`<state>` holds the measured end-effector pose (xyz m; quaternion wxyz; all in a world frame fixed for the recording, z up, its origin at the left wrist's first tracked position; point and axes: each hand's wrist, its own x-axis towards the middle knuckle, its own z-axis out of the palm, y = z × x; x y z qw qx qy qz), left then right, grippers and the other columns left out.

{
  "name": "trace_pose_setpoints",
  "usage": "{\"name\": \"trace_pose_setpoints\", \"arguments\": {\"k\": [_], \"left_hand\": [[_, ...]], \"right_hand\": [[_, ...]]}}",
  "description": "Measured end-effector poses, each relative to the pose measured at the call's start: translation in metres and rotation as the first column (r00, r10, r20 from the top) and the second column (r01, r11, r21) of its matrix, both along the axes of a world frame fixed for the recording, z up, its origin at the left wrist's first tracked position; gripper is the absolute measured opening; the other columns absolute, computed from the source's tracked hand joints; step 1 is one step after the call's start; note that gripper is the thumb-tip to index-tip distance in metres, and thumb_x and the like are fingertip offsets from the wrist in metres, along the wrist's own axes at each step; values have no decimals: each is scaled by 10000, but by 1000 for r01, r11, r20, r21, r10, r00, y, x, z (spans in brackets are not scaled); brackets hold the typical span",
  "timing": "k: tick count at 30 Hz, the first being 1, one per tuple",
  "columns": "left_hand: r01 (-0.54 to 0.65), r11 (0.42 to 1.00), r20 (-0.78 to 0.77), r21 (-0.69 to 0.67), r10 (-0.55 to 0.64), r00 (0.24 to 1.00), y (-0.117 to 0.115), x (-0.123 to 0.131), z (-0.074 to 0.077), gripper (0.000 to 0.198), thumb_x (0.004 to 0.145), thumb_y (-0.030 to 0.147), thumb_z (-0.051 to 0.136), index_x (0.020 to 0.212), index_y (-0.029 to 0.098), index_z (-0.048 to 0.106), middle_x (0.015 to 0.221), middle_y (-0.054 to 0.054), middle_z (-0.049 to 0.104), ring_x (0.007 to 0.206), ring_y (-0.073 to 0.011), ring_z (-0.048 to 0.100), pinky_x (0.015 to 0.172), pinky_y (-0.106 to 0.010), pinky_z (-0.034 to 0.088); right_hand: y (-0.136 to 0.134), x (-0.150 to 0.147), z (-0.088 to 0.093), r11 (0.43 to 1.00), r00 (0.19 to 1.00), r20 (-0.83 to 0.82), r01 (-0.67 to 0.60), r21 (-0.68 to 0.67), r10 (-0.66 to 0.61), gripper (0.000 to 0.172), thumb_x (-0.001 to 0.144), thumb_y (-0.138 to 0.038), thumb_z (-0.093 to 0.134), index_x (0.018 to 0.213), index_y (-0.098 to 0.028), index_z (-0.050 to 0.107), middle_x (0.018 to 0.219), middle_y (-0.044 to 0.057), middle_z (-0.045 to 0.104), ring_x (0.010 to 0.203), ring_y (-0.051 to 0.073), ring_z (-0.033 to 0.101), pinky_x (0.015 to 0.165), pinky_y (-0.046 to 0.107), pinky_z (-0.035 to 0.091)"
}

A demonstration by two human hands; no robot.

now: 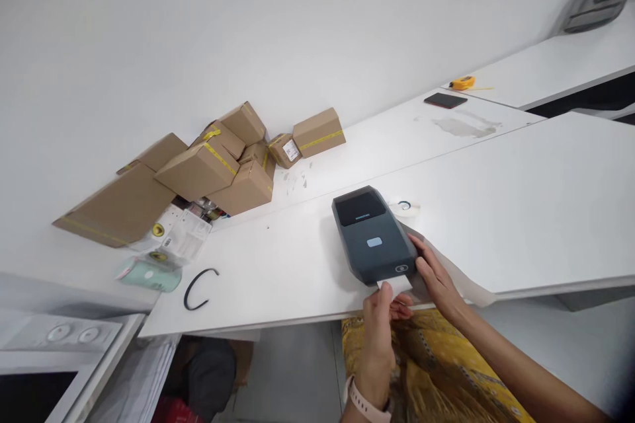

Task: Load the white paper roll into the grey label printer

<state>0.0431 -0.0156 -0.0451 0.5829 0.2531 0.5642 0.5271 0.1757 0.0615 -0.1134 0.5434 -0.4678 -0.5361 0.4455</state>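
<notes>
A dark grey label printer [361,246] sits near the front edge of the white table, with a glossy black panel at its far end and a pale button in its middle. From its near end a white paper label [397,286] sticks out. My left hand [381,317] pinches that label between thumb and fingers. Against the printer's right near corner rests my right hand [436,274], its fingers closed on the side of the casing. A strip of white paper [461,272] trails from behind the printer past my right hand, over the table edge.
Several cardboard boxes [198,168] are piled at the back left. Nearby lie a mint-green pouch [151,275] and a black headband-like hoop [186,294]. A small scissors-like item [405,205] is behind the printer. Farther right are a black phone-like slab [445,100] and a yellow tape measure [463,83].
</notes>
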Motion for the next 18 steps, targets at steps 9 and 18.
{"name": "trace_pose_setpoints", "arguments": {"k": [9,18], "left_hand": [[-59,996,115,65,51,992,-5,16,2,510,671,647,783,644,148,679,653,-56,675,629,-174,629,697,-315,489],[-58,992,6,108,57,998,-6,16,-15,503,735,656,706,624,172,625,605,-24,617,617,-179,600,701,-326,479]], "right_hand": [[0,-1,2,1000,1000,-13,-2,26,2,599,949,-639,456,1430,-284,476,1489,89,514,1403,320,434,1189,529,309],[-5,-6,5,974,989,-9,144,173,-145,518,994,-529,424,1434,-258,460,1487,135,508,1349,313,505,1111,542,409]]}}
